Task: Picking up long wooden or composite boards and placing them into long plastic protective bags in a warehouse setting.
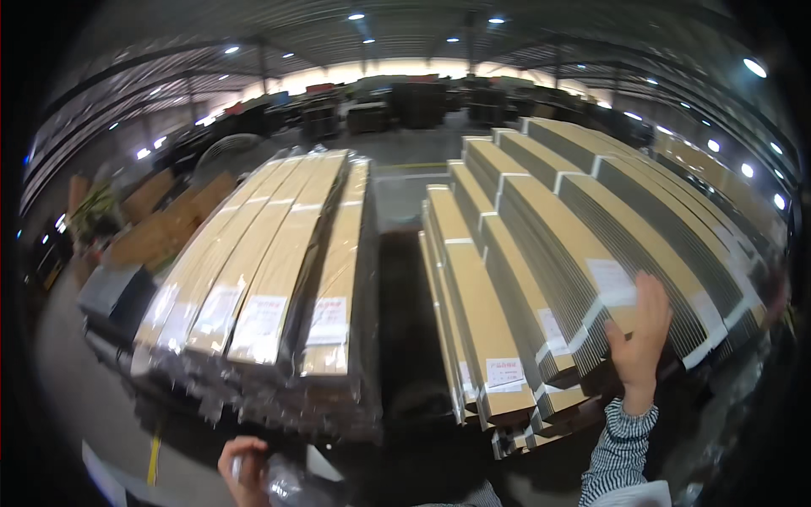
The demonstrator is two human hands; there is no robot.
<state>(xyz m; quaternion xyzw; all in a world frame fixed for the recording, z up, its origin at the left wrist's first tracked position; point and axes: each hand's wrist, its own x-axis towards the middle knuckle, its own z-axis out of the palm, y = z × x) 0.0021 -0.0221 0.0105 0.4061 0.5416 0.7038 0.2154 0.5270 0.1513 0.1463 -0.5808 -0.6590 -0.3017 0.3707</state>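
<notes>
My right hand [640,334] lies with fingers stretched out at the near end of a strapped bundle of flat cardboard [557,228]. A white paper label [610,281] shows on that bundle's top, right beside the fingers. At the lower edge, my left hand [243,469] is closed with its fingers curled. Next to its fingers is a clear, shiny plastic piece [291,483], whose kind I cannot make out. A white sheet-like corner [323,463] pokes up to the right of it.
Plastic-wrapped, labelled long cardboard stacks [283,253] stand on the left. More strapped bundles [473,296] rise in steps on the right, with a dark gap between the two groups. A grey box [114,296] and brown cardboard sheets [156,224] stand at far left.
</notes>
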